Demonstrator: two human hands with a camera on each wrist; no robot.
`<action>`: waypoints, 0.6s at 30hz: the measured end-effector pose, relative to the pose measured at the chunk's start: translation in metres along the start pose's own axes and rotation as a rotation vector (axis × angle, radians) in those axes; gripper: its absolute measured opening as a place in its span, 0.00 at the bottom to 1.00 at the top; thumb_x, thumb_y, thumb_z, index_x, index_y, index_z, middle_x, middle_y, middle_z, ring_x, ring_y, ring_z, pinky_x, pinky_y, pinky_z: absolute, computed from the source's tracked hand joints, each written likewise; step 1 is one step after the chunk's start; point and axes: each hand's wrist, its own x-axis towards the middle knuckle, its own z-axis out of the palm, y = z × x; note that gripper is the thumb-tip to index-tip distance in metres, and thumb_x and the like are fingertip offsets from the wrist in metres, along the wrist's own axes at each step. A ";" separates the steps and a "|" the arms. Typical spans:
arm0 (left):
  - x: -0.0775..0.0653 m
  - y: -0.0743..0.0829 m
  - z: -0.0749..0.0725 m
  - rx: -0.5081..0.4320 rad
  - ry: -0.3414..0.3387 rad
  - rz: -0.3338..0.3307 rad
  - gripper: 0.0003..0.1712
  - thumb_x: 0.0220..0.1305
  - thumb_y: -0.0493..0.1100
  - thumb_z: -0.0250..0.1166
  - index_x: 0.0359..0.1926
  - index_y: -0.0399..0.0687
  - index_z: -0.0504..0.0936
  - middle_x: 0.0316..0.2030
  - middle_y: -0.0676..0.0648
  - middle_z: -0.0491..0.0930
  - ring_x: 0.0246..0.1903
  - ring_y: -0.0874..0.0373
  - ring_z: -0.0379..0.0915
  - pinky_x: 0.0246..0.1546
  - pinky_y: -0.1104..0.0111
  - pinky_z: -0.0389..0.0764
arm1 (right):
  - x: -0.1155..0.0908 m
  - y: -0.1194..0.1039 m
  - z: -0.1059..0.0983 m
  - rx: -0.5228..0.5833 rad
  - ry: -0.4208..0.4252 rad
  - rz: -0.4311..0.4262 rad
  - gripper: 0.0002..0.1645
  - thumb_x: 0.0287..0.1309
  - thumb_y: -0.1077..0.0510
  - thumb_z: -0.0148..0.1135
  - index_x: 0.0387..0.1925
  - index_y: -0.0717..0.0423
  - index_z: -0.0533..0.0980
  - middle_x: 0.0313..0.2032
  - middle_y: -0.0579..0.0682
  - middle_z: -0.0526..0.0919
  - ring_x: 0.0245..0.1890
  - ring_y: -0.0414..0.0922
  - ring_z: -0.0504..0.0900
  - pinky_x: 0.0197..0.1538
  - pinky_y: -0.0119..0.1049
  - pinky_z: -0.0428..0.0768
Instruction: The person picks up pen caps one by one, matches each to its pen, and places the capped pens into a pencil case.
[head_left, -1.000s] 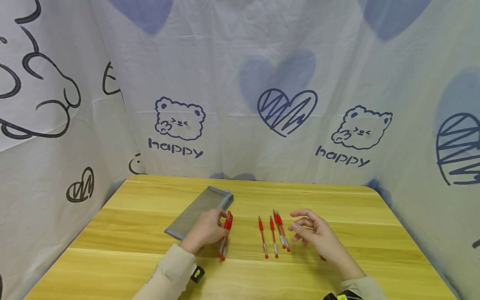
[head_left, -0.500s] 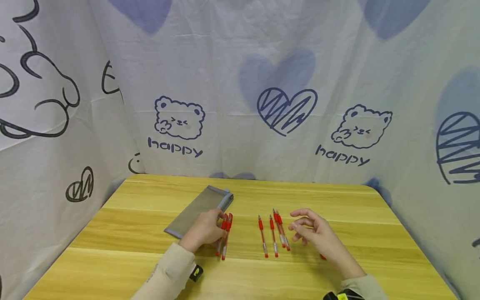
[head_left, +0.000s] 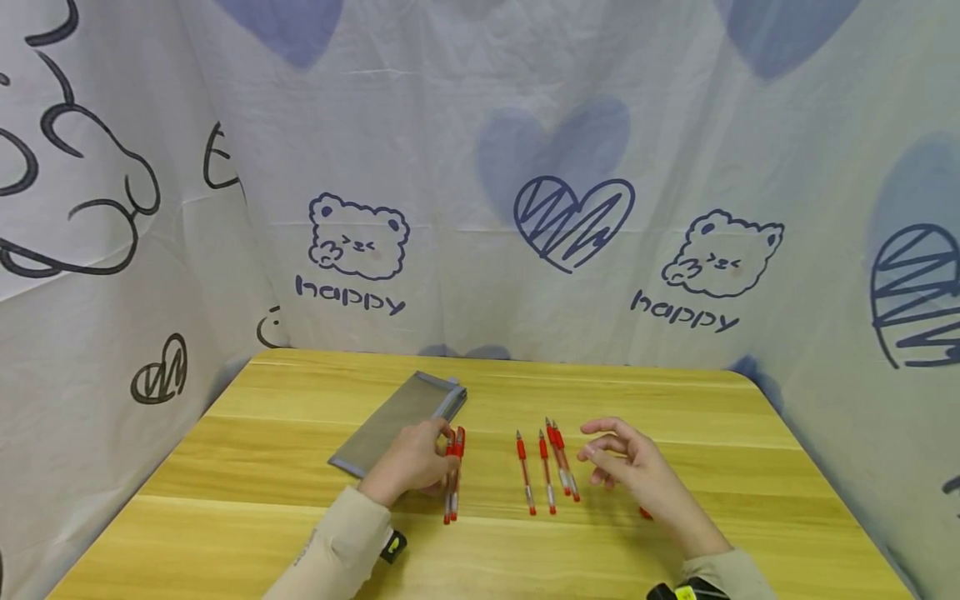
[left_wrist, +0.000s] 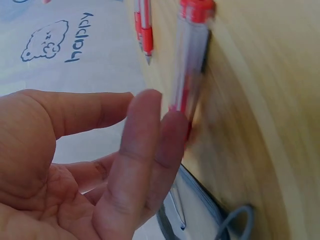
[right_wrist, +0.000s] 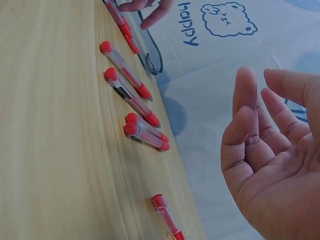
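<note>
Two red pens (head_left: 455,487) are lying side by side at about three o'clock of the left hand (head_left: 411,457), and they are what has just changed: half a second ago a gap was showing between them, and now they are lying close together, their near ends almost level. It looks as though the left hand is nudging the pair into line rather than lifting it.

That hand is keeping its fingers loosely bent and parted; a fingertip seems to be touching the pair, with no firm grip showing. At its eleven o'clock, a flat grey-edged pouch (head_left: 390,425) is resting on the wooden tabletop (head_left: 480,550).

The right hand (head_left: 630,471) is hovering as it was, relaxed, fingers gently curving apart, holding nothing. At its nine o'clock, four more red pens (head_left: 546,467) are lying unmoved, tips pointing roughly toward twelve, the two nearest the hand close together. One further pen (right_wrist: 167,215) is lying at its five o'clock, mostly hidden from the head view.
</note>
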 end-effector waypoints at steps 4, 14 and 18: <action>-0.002 0.004 -0.001 -0.019 -0.014 0.017 0.19 0.70 0.34 0.71 0.58 0.34 0.79 0.27 0.41 0.85 0.18 0.52 0.84 0.21 0.65 0.86 | 0.000 0.000 -0.001 0.005 0.006 0.011 0.25 0.79 0.56 0.60 0.69 0.65 0.69 0.46 0.54 0.89 0.32 0.42 0.87 0.37 0.36 0.86; -0.002 0.009 -0.004 -0.115 -0.060 0.063 0.16 0.73 0.37 0.69 0.58 0.35 0.81 0.30 0.39 0.85 0.20 0.58 0.82 0.24 0.66 0.86 | 0.000 0.000 -0.004 0.017 0.000 0.013 0.25 0.80 0.56 0.60 0.69 0.65 0.69 0.45 0.52 0.89 0.33 0.44 0.88 0.37 0.38 0.87; -0.001 0.011 -0.002 -0.155 -0.089 0.074 0.17 0.74 0.38 0.68 0.59 0.35 0.81 0.28 0.39 0.83 0.18 0.56 0.82 0.23 0.64 0.88 | -0.001 0.001 -0.008 0.025 0.009 0.020 0.26 0.80 0.56 0.59 0.70 0.65 0.69 0.45 0.50 0.89 0.33 0.45 0.88 0.40 0.41 0.89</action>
